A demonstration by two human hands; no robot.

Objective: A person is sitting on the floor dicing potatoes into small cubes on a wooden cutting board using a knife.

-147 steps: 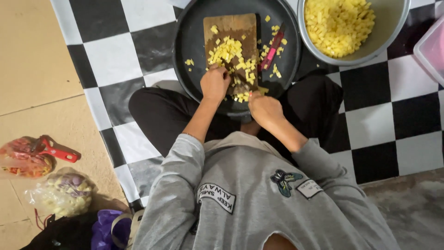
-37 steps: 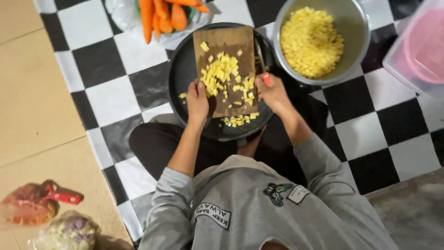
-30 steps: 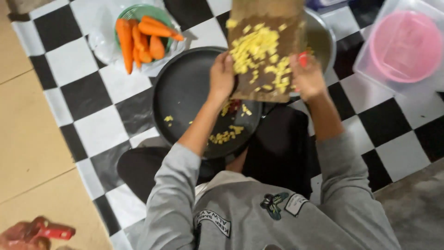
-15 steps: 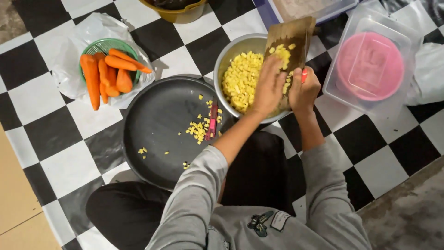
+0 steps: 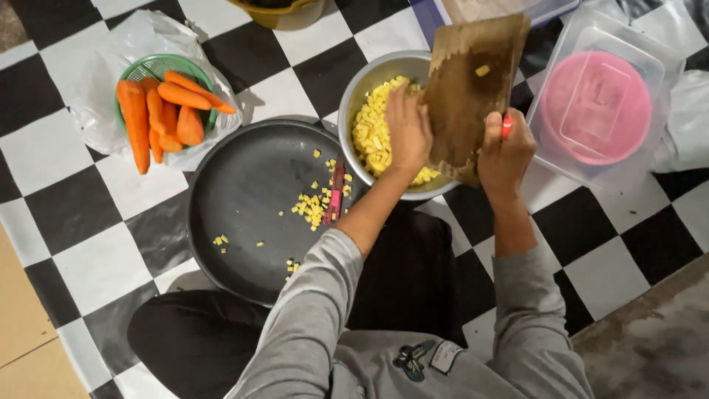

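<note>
A: What has moved since the frame half a second earlier?

B: The wooden cutting board (image 5: 473, 92) is tilted steeper over the steel bowl (image 5: 354, 100). Most of the yellow dice have slid off it, and one piece remains near its top.

A: State of the fingers?

B: The left hand (image 5: 408, 133) lies flat, fingers together, against the lower face of the board and above the diced yellow pieces (image 5: 373, 137) in the bowl. The right hand (image 5: 506, 151) is clamped on the board's right edge, with something red (image 5: 507, 127) pinched in the same grip; what it is cannot be told.

A: How far along does the work appear?

B: By judgement, the transfer is nearly complete: the board is almost bare and the bowl holds the bulk of the dice. Left are the scattered dice (image 5: 314, 207) on the dark round tray (image 5: 236, 199), where a red-handled knife (image 5: 337, 193) also lies, and the whole carrots (image 5: 159, 111).

A: Counts?

B: One board, one steel bowl, one tray, one knife. About six carrots in one green basket (image 5: 151, 68) on a plastic bag. One clear lidded container (image 5: 598, 103) over a pink lid, at the right. One yellow bowl (image 5: 284, 11), cut by the top edge.
</note>
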